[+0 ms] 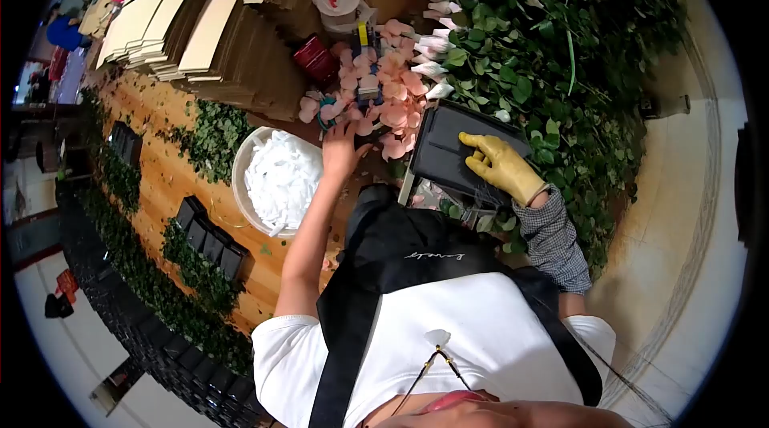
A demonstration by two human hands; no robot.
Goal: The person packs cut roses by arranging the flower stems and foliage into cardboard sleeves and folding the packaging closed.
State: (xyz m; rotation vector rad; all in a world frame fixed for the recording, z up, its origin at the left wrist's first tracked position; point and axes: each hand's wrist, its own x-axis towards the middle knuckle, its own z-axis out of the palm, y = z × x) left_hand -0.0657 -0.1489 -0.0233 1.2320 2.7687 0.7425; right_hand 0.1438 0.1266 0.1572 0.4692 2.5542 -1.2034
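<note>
resting its fingertips among the pink petals, the bare left hand sits at the heap's near left edge, beside a small teal item; whether its fingers are pinched on anything cannot be told. the petals lie off the left edge of the black slab, and leafy stems bank along the slab's far and right edges. the gloved right hand lies over the slab toward its right edge, fingers somewhat apart and clamped on nothing that shows. for tidy work, a light pinch at a petal's rim seems best, since thin pieces probably crease, with the gloved palm steadying the slab rather than pressing. the left forearm passes just beside the white bucket, so lifting the elbow slightly would likely avoid a knock.
</note>
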